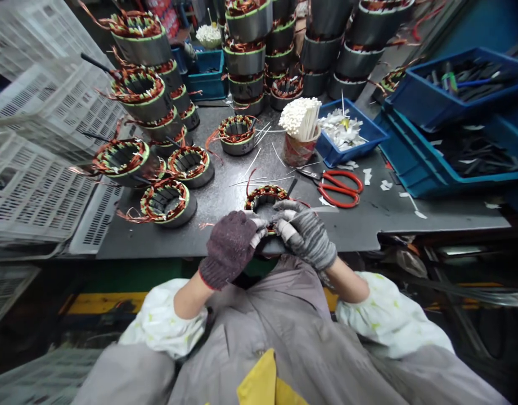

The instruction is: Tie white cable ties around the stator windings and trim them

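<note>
A motor stator with copper windings [265, 198] sits at the near edge of the dark workbench [225, 197], right in front of me. My left hand [233, 244], in a dark purple knit glove, curls its fingers over the stator's near left rim. My right hand [305, 233], in a grey knit glove, grips the near right rim, fingertips pressed on the windings. Both hands are closed on the stator. Its lower half is hidden behind my gloves.
Red-handled scissors [341, 188] lie right of the stator. A cup of white sticks [301, 126] and a blue tray of white scraps [347, 132] stand behind. Stacked stators [140, 95] fill the left and back. White crates [35, 140] lean at left; blue bins [453, 90] at right.
</note>
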Demonstrator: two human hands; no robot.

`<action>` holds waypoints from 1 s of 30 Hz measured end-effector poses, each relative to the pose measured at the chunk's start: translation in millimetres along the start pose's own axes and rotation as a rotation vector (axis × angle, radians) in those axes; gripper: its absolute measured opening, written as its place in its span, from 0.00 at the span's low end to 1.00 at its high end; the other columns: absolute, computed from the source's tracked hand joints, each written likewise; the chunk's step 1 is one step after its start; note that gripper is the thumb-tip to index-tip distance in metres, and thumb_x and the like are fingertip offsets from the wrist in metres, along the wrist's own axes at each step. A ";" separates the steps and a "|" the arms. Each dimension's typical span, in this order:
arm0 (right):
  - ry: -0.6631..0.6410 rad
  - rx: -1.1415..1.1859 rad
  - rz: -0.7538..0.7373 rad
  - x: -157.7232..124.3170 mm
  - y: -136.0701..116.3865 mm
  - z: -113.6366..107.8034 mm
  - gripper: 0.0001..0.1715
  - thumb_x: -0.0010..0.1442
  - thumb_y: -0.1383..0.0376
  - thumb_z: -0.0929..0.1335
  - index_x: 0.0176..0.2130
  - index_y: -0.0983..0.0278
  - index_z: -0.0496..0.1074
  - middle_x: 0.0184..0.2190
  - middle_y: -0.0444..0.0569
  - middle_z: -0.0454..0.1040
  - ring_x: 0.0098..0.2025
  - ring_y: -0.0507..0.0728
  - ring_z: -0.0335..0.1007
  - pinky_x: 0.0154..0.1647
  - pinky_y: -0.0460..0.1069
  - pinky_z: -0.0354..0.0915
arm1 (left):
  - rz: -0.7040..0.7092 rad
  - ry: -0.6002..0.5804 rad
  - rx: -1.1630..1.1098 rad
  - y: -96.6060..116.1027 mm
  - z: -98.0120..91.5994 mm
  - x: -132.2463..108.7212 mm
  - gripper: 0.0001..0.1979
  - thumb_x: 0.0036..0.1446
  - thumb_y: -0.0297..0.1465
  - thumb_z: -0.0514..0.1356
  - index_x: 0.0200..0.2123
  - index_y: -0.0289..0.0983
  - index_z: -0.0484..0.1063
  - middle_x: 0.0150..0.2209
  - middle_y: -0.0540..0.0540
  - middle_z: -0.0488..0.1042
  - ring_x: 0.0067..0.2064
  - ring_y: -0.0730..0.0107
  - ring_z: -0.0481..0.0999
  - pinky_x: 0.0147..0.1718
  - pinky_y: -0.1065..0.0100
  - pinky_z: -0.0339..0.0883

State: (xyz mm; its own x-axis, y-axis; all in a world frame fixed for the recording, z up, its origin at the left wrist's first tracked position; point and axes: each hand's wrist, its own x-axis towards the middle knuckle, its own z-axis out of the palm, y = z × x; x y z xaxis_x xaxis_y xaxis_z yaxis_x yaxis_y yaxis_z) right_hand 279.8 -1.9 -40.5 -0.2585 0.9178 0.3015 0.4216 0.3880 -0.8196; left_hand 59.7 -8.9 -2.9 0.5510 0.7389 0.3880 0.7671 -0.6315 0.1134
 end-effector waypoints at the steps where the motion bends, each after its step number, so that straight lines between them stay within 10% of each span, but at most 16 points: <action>1: -0.025 0.005 -0.010 7.5 4.3 0.7 0.14 0.67 0.61 0.64 0.37 0.61 0.78 0.48 0.54 0.79 0.53 0.62 0.75 0.60 0.60 0.69 | 0.059 -0.043 0.001 -5.9 -2.0 5.9 0.08 0.68 0.32 0.59 0.44 0.38 0.79 0.41 0.41 0.80 0.45 0.58 0.78 0.42 0.60 0.71; 9: -0.298 0.250 -0.237 47.1 31.8 -21.2 0.13 0.68 0.60 0.65 0.39 0.62 0.78 0.48 0.53 0.79 0.50 0.59 0.76 0.55 0.56 0.72 | 0.483 -0.001 -0.107 -36.3 3.0 27.1 0.10 0.66 0.36 0.63 0.48 0.45 0.79 0.47 0.46 0.82 0.51 0.62 0.78 0.52 0.57 0.67; 15: -0.011 0.187 -0.261 -4.9 18.6 -34.9 0.13 0.70 0.64 0.66 0.51 0.58 0.77 0.54 0.52 0.78 0.54 0.57 0.77 0.55 0.54 0.73 | 0.268 -0.045 -0.055 -23.2 1.8 1.0 0.14 0.65 0.29 0.60 0.53 0.45 0.75 0.53 0.46 0.81 0.62 0.57 0.74 0.65 0.48 0.59; 22: -0.195 0.100 -0.579 -47.5 8.0 -4.4 0.19 0.72 0.65 0.61 0.59 0.64 0.71 0.52 0.54 0.80 0.55 0.54 0.75 0.58 0.52 0.71 | 0.172 -0.127 -0.109 -19.0 0.2 -1.9 0.13 0.67 0.30 0.59 0.54 0.45 0.73 0.52 0.47 0.82 0.62 0.59 0.75 0.66 0.48 0.60; 30: -0.218 0.160 -0.584 -45.6 8.7 -14.0 0.19 0.72 0.66 0.62 0.59 0.63 0.71 0.52 0.52 0.81 0.54 0.53 0.77 0.59 0.49 0.71 | 0.156 -0.139 -0.137 -20.2 -2.5 2.4 0.13 0.67 0.29 0.59 0.53 0.45 0.72 0.51 0.46 0.82 0.61 0.60 0.76 0.64 0.48 0.62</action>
State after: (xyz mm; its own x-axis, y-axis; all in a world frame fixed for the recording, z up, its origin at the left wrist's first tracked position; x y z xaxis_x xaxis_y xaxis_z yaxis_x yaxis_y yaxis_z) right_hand 307.5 -39.2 -54.6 -0.5840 0.5147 0.6277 0.0280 0.7856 -0.6181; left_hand 44.6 5.0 -1.9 0.7063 0.6493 0.2822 0.6229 -0.7593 0.1883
